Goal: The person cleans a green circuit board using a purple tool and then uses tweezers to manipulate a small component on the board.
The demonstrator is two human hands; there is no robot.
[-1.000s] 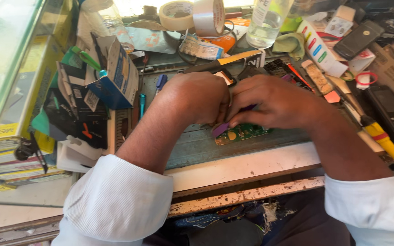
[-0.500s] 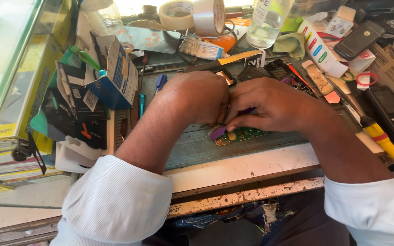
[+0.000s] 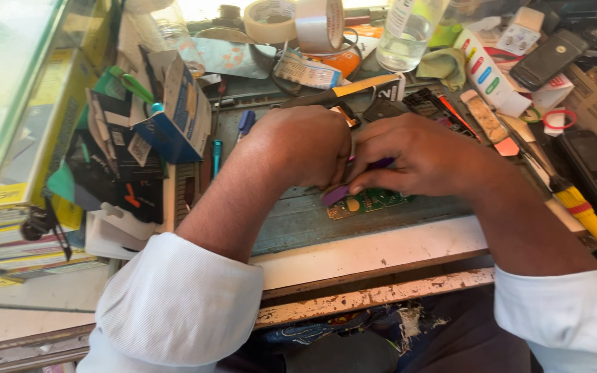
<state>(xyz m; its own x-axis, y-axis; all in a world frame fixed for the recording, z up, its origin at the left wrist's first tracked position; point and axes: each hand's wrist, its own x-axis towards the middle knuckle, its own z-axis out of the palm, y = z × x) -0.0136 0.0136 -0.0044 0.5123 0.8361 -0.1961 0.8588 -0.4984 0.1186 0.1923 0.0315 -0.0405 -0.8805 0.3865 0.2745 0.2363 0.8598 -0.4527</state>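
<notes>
Both my hands meet over a worn grey-green work surface (image 3: 298,221). My left hand (image 3: 305,145) is curled into a fist and presses down beside a small green circuit board (image 3: 371,202) with gold contacts. My right hand (image 3: 416,155) holds a flat purple tool (image 3: 336,193), whose tip lies against the board's left end. Most of the board is hidden under my fingers. White sleeves cover both forearms near the bottom of the view.
Tape rolls (image 3: 295,21), a clear plastic bottle (image 3: 409,31), dark mobile phones (image 3: 595,169), a yellow-handled screwdriver (image 3: 585,214), a blue pen (image 3: 217,155) and several small boxes and cards (image 3: 153,131) crowd the bench. A glass case (image 3: 1,97) stands at left. A chipped white edge (image 3: 374,252) runs in front.
Both hands stay pressed together over the board; the purple tool has shifted only slightly.
</notes>
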